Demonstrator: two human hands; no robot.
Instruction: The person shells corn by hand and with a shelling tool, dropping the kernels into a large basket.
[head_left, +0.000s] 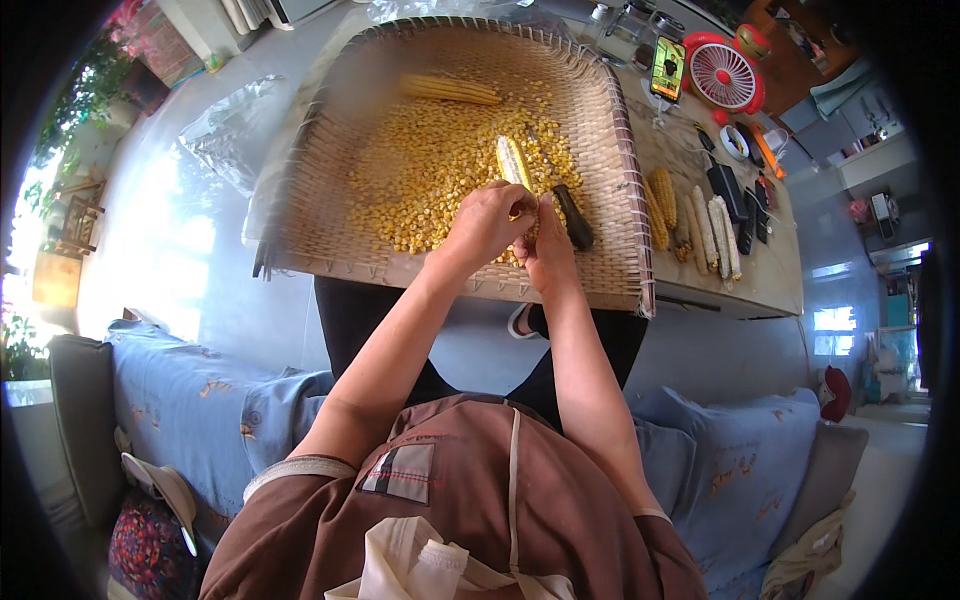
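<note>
Both of my hands meet around a partly shelled corn cob (513, 160) over the near part of a woven bamboo tray (611, 150). My left hand (491, 217) is closed over the cob's lower end. Against it, my right hand (547, 244) has its fingers curled at the same end. The cob points away from me, its pale stripped face up, with yellow kernels along the edge. Loose corn kernels (427, 172) lie spread beneath. A dark handle (574, 217) of a tool rests just right of my right hand. Unshelled corn cobs (454, 88) lie at the tray's far side.
Right of the tray, a stone-topped table (772, 281) holds yellow cobs (662, 196), several stripped cobs (721, 236), dark power adapters (724, 187), a phone on a stand (667, 71), a red fan (722, 75) and glass jars (628, 34). Clear plastic (229, 135) is at the left.
</note>
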